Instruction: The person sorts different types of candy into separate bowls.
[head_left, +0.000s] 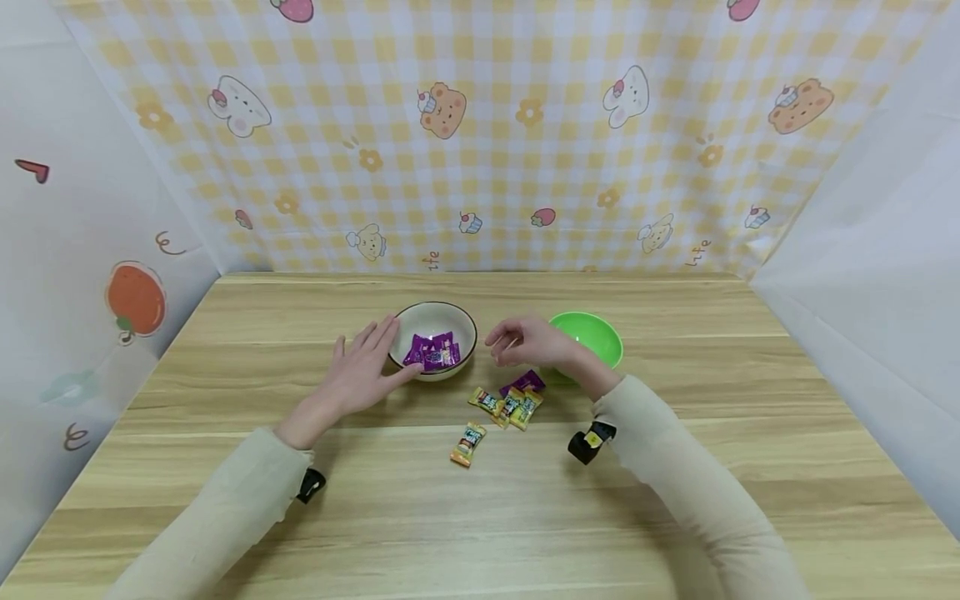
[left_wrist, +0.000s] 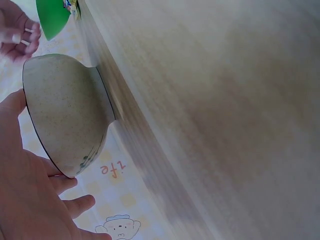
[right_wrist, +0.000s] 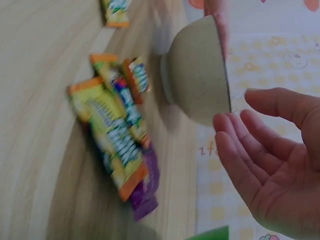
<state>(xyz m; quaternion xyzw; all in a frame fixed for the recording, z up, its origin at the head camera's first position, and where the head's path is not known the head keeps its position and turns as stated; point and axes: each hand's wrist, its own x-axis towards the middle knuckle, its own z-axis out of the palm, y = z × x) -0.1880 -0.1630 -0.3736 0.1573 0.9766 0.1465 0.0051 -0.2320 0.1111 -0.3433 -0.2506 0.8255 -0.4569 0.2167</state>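
Note:
A cream bowl with a dark rim (head_left: 468, 321) holds several purple-wrapped candies (head_left: 433, 353). My left hand (head_left: 362, 367) touches its left side, fingers extended along the rim and thumb at the front edge. The left wrist view shows this hand (left_wrist: 30, 185) against the bowl (left_wrist: 67, 107). To the right of that bowl hovers my right hand (head_left: 528, 342), fingers loosely bent with nothing between them. The right wrist view has its fingertips (right_wrist: 222, 122) overlapping the bowl's rim. Behind the right hand, a green bowl (head_left: 600, 337) is partly hidden.
In front of the bowls lie several yellow-wrapped candies (head_left: 528, 409) beside a purple one (head_left: 522, 382). A single yellow candy (head_left: 468, 444) lies nearer on the wooden table (head_left: 450, 533). A checked cloth (head_left: 487, 167) hangs along the table's back edge.

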